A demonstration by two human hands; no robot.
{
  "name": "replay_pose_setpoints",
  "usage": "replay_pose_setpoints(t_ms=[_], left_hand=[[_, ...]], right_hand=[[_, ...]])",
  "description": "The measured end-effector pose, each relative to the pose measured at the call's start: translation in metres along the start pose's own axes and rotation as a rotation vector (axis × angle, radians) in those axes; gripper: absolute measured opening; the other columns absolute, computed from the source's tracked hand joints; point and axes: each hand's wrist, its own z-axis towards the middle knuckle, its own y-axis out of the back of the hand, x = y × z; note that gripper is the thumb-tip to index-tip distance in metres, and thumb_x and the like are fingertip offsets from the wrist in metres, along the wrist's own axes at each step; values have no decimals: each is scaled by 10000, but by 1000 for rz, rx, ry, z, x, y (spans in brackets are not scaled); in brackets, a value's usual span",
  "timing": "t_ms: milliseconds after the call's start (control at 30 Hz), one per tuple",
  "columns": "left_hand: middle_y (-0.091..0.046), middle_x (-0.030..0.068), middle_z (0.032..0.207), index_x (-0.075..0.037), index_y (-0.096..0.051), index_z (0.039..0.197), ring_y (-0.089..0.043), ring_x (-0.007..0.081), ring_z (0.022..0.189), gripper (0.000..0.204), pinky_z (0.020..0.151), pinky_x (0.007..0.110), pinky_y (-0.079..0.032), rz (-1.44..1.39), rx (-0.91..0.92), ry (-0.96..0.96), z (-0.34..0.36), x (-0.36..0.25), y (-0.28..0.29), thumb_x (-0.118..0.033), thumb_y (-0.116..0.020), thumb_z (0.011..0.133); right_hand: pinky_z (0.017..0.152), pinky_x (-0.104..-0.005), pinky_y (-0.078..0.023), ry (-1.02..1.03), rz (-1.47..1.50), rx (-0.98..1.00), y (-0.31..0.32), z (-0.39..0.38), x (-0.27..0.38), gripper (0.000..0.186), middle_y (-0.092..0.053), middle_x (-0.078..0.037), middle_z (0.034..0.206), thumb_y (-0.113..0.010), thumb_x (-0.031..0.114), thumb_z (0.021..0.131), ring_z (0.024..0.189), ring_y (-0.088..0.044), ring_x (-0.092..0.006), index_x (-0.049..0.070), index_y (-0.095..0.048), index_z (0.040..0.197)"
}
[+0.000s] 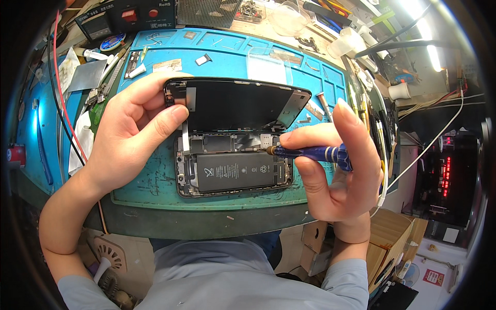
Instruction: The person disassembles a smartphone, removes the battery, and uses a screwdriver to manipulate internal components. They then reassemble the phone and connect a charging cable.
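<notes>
An opened smartphone lies on the blue-green repair mat (pixel 139 194) in front of me. Its lower housing (pixel 182 178) sits flat, with a black battery (pixel 235 169) inside. The screen panel (pixel 237 106) is tilted up along the far side, inner face toward me, and a flex cable (pixel 186 135) runs down from its left end. My left hand (pixel 129 124) pinches the screen's left end between thumb and fingers. My right hand (pixel 336 170) grips a blue precision screwdriver (pixel 310 153), its tip end over the phone's right inner part near the battery's upper edge. The exact contact point is too small to tell.
Small parts, a SIM tray (pixel 203 60) and a clear plastic box (pixel 268 67) lie behind the phone on the mat. A black device with a red switch (pixel 129 15) stands at the far left. Tools crowd the right edge; red and black cables (pixel 64 106) run along the left.
</notes>
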Motion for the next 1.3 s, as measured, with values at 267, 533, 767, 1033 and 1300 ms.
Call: replay_pose_setpoints(t_ms=[267,533,767,1033,1300], left_hand=[[-674,66,1227,47,-510,1405,-621,125,1151,423,1027,291,-467,12,6,17,0,-2,0,-141,-625,1043],[-677,90,1263,48,-500,1418,-622,144,1184,425,1049,305,-461,11,7,0,0,0,0,-123,-613,1045],[-668,38,1208,36,-545,1394,-608,83,1099,386,987,262,-488,-52,-15,-6,1,2,-1,-51,-630,1028],[-680,83,1249,46,-505,1417,-626,138,1167,422,1043,302,-465,15,1,11,-1,0,1,-119,-614,1044],[-672,62,1244,48,-489,1453,-615,107,1150,449,1028,265,-469,-4,-20,-32,0,4,1,-43,-611,1031]], right_hand=[[898,-368,-567,0,-25,-13,2,4,1,668,-755,-170,1003,-769,71,917,888,-742,-240,-57,-435,1480],[966,-427,-559,-98,23,5,6,10,9,531,-703,-231,1234,-799,39,868,919,-758,-243,-77,-589,1342],[1027,-436,-518,-105,151,31,3,15,9,492,-729,-189,1128,-730,-22,888,953,-742,-254,-61,-586,1356],[961,-404,-537,-124,170,10,0,12,6,593,-716,-148,1029,-756,21,877,946,-708,-233,-59,-527,1418],[937,-358,-539,-85,202,41,0,15,-2,690,-727,-156,1059,-745,36,886,982,-696,-216,-58,-437,1497]])
